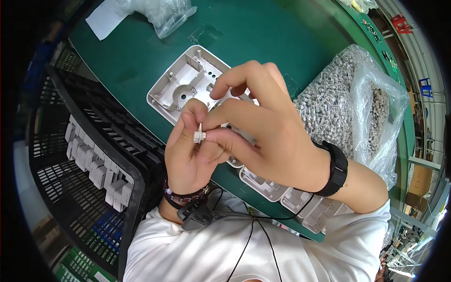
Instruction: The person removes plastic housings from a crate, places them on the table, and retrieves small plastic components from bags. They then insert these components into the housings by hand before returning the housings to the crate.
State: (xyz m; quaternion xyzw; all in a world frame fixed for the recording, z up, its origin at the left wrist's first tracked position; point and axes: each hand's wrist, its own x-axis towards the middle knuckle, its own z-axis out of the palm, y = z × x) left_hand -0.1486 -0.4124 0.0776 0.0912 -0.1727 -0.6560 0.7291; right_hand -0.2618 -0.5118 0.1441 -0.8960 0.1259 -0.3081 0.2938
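Observation:
Both my hands meet over the near edge of the green table. Between the fingertips of my left hand (188, 150) is a small white plastic part (199, 136), with a thin piece sticking up from it. My right hand (268, 131) pinches the same part from the right with thumb and forefinger, its other fingers curled above. Behind the hands lies an open white plastic housing (176, 77), its inside facing up, with ribs, holes and a round opening. My right hand hides part of it.
A clear bag of many small whitish parts (329, 94) lies on the right of the green table (263, 33). More white housings (268, 181) line the near edge. A black crate (136, 188) with white pieces stands left. A plastic bag (164, 14) and paper (105, 21) lie far left.

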